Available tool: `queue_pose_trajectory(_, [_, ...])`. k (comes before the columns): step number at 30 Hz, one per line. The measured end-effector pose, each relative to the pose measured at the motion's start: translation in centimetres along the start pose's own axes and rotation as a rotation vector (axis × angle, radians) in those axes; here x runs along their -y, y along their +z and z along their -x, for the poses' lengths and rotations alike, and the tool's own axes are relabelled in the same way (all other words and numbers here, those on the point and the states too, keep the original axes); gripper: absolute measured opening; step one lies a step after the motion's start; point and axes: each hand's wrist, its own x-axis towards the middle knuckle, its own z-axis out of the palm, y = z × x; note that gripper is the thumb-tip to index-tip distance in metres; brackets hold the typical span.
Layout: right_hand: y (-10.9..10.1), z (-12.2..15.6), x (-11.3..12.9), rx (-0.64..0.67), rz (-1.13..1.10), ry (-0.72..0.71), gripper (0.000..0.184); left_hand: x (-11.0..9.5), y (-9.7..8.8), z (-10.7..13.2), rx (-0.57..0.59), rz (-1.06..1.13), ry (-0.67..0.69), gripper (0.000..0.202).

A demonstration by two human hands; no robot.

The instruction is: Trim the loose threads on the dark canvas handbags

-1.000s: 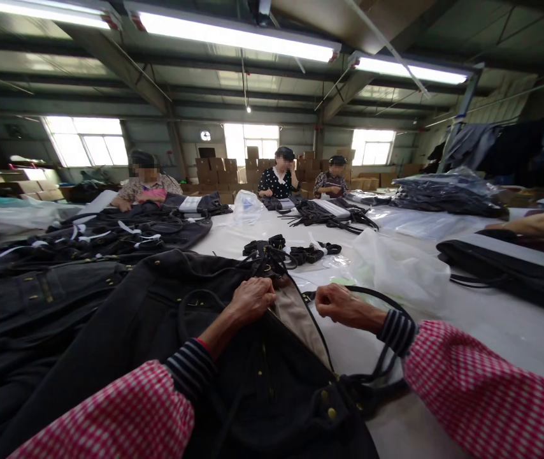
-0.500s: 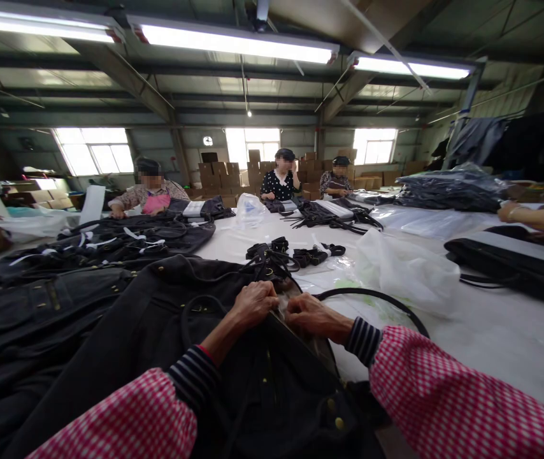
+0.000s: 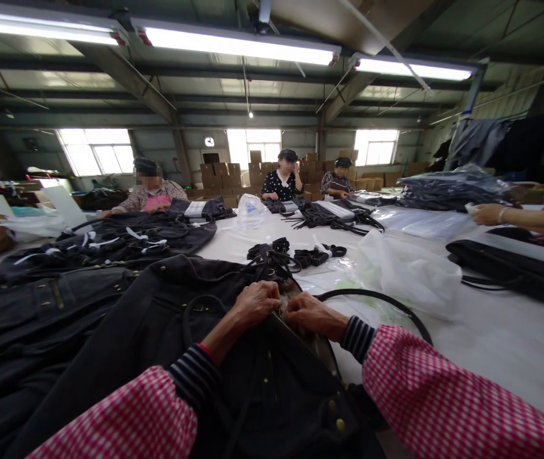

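Left grip (image 3: 255, 305) and right grip (image 3: 313, 315) are both closed, knuckles touching, pinching the front edge of the black jacket (image 3: 157, 325). It lies on the white counter (image 3: 492, 344) right under them, with a cord (image 3: 377, 294) beside.

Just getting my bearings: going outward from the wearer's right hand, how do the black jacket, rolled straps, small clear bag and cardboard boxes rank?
1. black jacket: directly under the right hand, gripped at its edge.
2. rolled straps: just beyond, mid-table.
3. small clear bag: farther back, slightly left.
4. cardboard boxes: stacked by the far wall.
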Motion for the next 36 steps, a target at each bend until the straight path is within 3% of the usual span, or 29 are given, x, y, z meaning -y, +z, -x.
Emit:
queue_pose_trajectory(11, [0.2, 0.0, -0.6, -0.028, 0.013, -0.010, 0.013, 0.1, 0.2, 0.0, -0.021, 0.020, -0.001, 0.010])
queue_pose_trajectory(19, [1.2, -1.4, -1.6, -0.272, 0.163, -0.148, 0.024, 0.2, 0.3, 0.0, -0.008, 0.074, -0.007, 0.011])
queue_pose_trajectory(23, [1.7, -1.3, -2.1, -0.306, 0.194, -0.199, 0.020, -0.2, 1.0, 0.5, -0.063, 0.121, -0.046, 0.019])
queue_pose_trajectory(31, [1.4, -0.9, -3.6, -0.214, 0.087, -0.191, 0.026, -0.4, 3.1, 1.2, -0.157, 0.262, -0.113, 0.021])
queue_pose_trajectory(36, [0.3, -0.6, -4.5, -0.064, -0.154, -0.005, 0.035, -0.1, 4.2, 0.9, -0.175, 0.398, -0.084, 0.025])
